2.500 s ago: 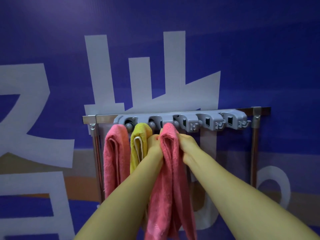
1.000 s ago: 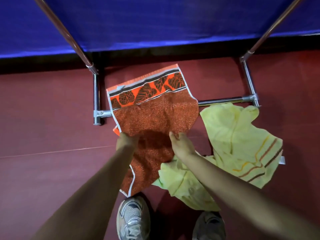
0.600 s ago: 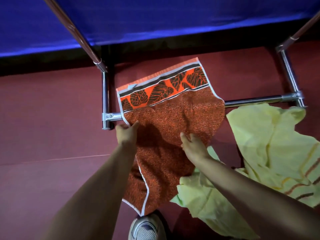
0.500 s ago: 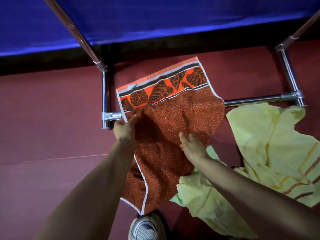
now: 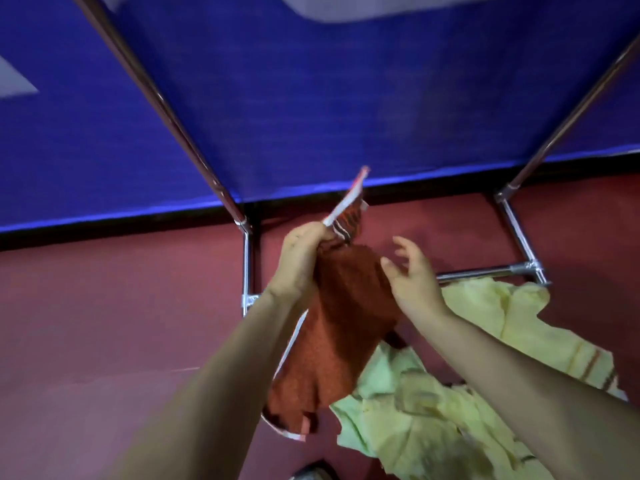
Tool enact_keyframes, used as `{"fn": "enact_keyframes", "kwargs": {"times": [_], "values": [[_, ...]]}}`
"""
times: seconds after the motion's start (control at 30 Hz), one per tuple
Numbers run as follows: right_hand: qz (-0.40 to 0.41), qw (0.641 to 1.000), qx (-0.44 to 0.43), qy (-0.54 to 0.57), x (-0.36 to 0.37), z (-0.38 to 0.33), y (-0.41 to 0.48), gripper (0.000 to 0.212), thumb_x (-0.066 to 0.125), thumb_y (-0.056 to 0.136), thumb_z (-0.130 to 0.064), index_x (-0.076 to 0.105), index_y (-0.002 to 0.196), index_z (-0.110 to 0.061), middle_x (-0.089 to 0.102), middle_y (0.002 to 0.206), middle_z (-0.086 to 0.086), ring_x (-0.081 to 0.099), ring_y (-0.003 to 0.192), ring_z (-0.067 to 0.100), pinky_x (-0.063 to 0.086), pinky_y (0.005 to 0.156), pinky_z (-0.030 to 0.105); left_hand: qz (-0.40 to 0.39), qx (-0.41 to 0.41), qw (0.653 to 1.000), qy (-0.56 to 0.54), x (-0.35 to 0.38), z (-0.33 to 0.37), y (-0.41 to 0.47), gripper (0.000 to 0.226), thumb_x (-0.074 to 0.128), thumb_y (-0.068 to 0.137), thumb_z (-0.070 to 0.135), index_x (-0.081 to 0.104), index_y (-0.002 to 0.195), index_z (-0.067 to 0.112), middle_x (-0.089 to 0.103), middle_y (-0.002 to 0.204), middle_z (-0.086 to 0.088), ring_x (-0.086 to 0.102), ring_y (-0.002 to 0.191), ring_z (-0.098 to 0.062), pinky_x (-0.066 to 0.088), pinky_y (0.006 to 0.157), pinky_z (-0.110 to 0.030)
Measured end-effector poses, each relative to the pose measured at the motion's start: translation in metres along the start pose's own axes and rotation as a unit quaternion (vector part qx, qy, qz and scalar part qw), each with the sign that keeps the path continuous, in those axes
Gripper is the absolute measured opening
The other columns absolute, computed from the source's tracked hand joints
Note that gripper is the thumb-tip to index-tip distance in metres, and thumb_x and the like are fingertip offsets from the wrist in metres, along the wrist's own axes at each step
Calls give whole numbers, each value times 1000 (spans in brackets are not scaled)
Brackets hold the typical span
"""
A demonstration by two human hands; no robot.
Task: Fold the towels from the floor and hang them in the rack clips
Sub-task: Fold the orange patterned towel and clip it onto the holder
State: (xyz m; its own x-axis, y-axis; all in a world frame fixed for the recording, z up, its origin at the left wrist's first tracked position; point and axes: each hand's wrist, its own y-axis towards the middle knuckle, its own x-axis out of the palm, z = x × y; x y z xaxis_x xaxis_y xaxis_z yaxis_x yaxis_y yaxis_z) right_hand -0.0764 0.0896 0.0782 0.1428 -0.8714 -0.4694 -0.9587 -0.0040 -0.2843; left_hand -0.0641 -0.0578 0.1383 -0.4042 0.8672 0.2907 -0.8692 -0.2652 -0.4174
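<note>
Rust-orange towel [image 5: 341,327], bunched and patterned at its top, hangs lengthwise toward the floor [image 5: 104,323]; left hand [image 5: 301,261] grips it; right hand [image 5: 412,282] loose-fingered beside it

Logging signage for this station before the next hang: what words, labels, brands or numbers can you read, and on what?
No text is readable.
Blue banner: only cut-off pale shapes at its top and left edges, no whole character.
Orange towel, gripped by the left hand: patterned border, blurred, no label legible.
Yellow towel on the floor: stripes only, no writing.
</note>
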Motion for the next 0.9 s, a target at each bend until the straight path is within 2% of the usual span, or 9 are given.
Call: {"fn": "enact_keyframes", "kwargs": {"times": [0.1, 0.2, 0.27, 0.37, 0.47, 0.53, 0.6, 0.73, 0.9], "values": [[-3, 997, -24, 77, -37, -63, 2, 59, 55, 85, -1, 40, 138, -23, 46, 135, 11, 49, 120, 25, 38, 108, 39, -54, -3, 998, -31, 32, 59, -41, 66, 54, 49, 12, 55, 106, -20, 58, 110, -34, 55, 93, -34, 46, 86, -38], [-16, 983, -51, 177, -69, -114, -6, 67, 56, 81, 10, 36, 140, -17, 43, 132, 5, 44, 120, 17, 35, 105, 27, -94, -5, 994, -53, 54, 105, -78, 74, 57, 48, 14, 44, 105, -32, 44, 121, -49, 51, 100, -39, 40, 94, -46], [-62, 975, -59, 206, -92, -146, -23, 55, 58, 82, 8, 48, 128, -20, 46, 131, 0, 44, 117, 10, 37, 98, 21, -108, 22, 992, -64, 68, 139, -106, 81, 63, 45, 17, 43, 106, -33, 43, 121, -50, 51, 103, -39, 39, 96, -47], [-120, 964, -95, 219, -123, -188, -58, 30, 62, 83, -1, 64, 108, -18, 52, 136, -1, 48, 122, 9, 34, 110, 31, -159, 63, 983, -71, 80, 191, -152, 71, 60, 50, 17, 54, 107, -25, 56, 117, -39, 58, 109, -39, 42, 101, -45], [-138, 950, -106, 260, -151, -227, -100, 21, 56, 86, 0, 67, 98, -12, 68, 99, 3, 58, 93, 16, 45, 85, 27, -193, 101, 974, -60, 89, 228, -196, 39, 47, 63, 15, 72, 84, -8, 71, 94, -24, 69, 89, -31, 54, 85, -37], [-144, 941, -115, 285, -169, -253, -130, 23, 50, 90, -2, 62, 77, -17, 60, 74, 3, 51, 74, 18, 39, 63, 28, -206, 118, 970, -53, 94, 253, -230, 40, 44, 65, 14, 73, 82, -7, 72, 87, -23, 70, 81, -29, 58, 77, -34], [-141, 929, -98, 328, -187, -278, -153, 28, 43, 94, -4, 50, 70, -18, 47, 66, 6, 43, 60, 17, 32, 53, 27, -198, 139, 969, -55, 100, 276, -255, 40, 44, 63, 14, 72, 82, -7, 72, 85, -23, 70, 78, -29, 58, 75, -35], [-203, 884, -127, 402, -227, -328, -209, 18, 44, 95, -15, 54, 81, -16, 59, 66, 4, 59, 57, 12, 46, 53, 24, -155, 197, 964, -83, 112, 318, -306, 39, 47, 66, 14, 59, 95, -9, 69, 96, -25, 70, 78, -29, 58, 73, -37], [-260, 855, -197, 404, -262, -365, -247, 31, 59, 84, -23, 65, 98, 4, 71, 82, 10, 68, 71, 16, 55, 71, 28, -85, 263, 957, -91, 127, 353, -345, 28, 39, 82, 6, 65, 83, -5, 74, 71, -12, 70, 61, -20, 57, 62, -27]]}}
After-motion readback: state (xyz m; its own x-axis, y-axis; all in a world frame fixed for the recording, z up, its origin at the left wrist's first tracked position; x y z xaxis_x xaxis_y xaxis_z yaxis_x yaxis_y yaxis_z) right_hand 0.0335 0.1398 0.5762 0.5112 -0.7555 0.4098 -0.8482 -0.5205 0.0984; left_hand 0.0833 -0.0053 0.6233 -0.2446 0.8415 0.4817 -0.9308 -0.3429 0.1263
